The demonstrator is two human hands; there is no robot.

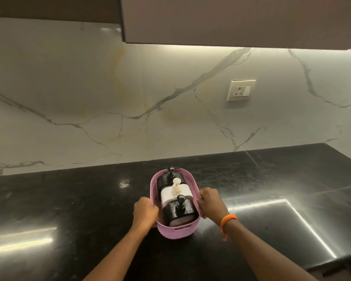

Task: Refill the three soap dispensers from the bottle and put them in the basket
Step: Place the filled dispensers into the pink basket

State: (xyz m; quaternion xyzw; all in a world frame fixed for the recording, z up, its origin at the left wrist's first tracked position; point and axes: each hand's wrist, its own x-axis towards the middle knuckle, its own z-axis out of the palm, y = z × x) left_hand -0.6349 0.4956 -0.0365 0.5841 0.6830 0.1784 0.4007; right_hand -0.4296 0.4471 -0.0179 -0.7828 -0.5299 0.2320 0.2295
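Both hands clamp the pink basket (177, 230) — left hand (145, 211), right hand (211, 201) gripping its long sides; three dispensers (179, 211) apparently upright inside, mid-table (69, 199).

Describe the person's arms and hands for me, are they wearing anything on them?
Both forearms are bare, with no sleeves or gloves in view. The left hand carries no ring, watch or band that shows. The right hand has an orange wristband at the wrist, with a short loose orange end hanging below it.
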